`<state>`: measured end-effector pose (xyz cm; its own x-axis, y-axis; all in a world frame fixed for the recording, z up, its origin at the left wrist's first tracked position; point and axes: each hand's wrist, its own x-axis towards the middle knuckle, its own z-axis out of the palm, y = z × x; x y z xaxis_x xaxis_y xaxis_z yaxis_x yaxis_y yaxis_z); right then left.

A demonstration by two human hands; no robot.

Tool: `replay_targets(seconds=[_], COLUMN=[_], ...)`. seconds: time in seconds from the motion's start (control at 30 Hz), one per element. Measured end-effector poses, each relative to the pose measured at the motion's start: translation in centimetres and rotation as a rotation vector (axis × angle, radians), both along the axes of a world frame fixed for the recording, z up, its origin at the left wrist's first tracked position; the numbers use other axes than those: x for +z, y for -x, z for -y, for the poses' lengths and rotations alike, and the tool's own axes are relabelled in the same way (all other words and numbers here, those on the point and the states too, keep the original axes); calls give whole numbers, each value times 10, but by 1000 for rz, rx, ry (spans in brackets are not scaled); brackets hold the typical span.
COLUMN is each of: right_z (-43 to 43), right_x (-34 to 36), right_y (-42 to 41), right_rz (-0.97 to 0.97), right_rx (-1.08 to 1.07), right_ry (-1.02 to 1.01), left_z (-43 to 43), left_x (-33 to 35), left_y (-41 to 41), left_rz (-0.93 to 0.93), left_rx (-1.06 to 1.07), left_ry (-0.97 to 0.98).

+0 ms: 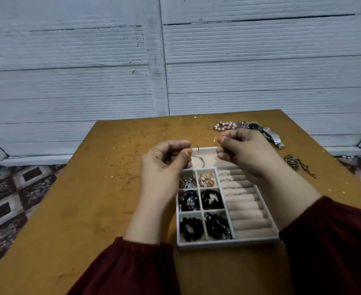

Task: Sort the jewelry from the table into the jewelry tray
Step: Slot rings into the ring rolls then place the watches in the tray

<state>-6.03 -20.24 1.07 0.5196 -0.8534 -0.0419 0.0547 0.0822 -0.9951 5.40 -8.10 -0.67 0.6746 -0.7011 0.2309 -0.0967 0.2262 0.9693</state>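
Observation:
A white jewelry tray (226,244) with beige lining sits on the brown table (94,199). Its small left compartments hold dark bead bracelets (191,228) and mixed trinkets; ring rolls fill its right side. Both hands hover over the tray's far end. My left hand (164,165) pinches a thin hoop (197,148) between thumb and finger. My right hand (241,150) pinches a gold hoop (216,140). A silver bangle (197,159) lies in the far compartment below my left hand.
On the table beyond the tray lie a pink bead piece (225,125) with small gold hoops (212,127), a metal watch (262,132) and a dark chain (299,165) at the right. A grey wall stands behind; patterned floor lies left.

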Motion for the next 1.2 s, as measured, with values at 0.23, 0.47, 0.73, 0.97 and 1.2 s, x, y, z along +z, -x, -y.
replay_targets(seconds=[0.23,0.47,0.73,0.97,1.2], right_z=[-56,-71,-79,-71,-56], right_x=[-11,-30,-51,-46,-34], right_y=[63,103,101,94,97], right_rz=[131,37,-85,-206,-299], right_rx=[-172,-293,-313,-289,-322], right_ry=[-128,12,310,422,509], left_z=[-42,-48,-40,-25,-16], left_x=[2,-8,-16,-12,-11], left_y=[42,85,79,78,78], left_rz=[107,213,670,885,899], left_rx=[17,-31,89,149,116], left_ry=[45,13,-207,-320,-324])
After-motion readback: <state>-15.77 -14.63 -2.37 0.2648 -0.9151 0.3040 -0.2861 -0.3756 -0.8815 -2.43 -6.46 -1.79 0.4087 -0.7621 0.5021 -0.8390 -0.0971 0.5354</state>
